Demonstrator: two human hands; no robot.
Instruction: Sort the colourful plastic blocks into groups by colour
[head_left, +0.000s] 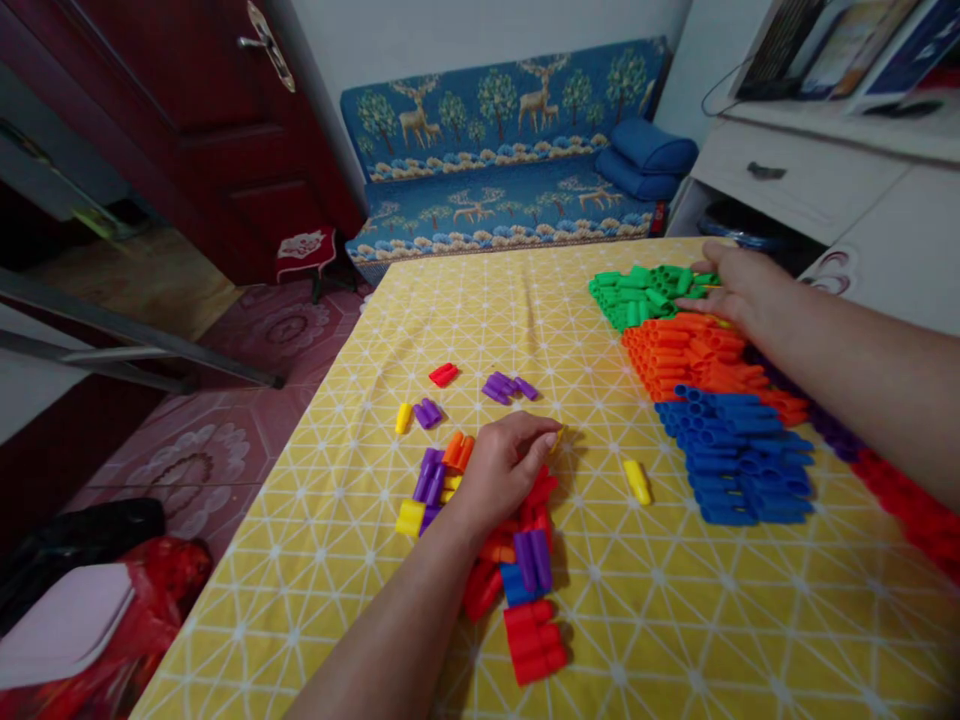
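Note:
My left hand [504, 472] is closed in a pinch above the table, with the tip of a small yellow plastic tube [559, 438] showing at its fingertips. Beneath and around it lies a group of joined tubes: red pieces [536, 640], a purple pair [533, 560], a blue piece [517, 585] and orange pieces [458, 450]. This hand and forearm hide part of the group. My right hand [724, 290] reaches to the far right, thumb and fingers apart, at the edge of the green tube pile [641, 295]. Something yellow shows between its fingers.
Piles of orange tubes [664, 355], blue tubes [739, 455] and red tubes [911, 515] line the right side. A loose yellow tube [637, 482], purple tubes [510, 386] and red tubes [443, 375] lie on the yellow tablecloth [637, 620]. A blue sofa [487, 185] stands behind.

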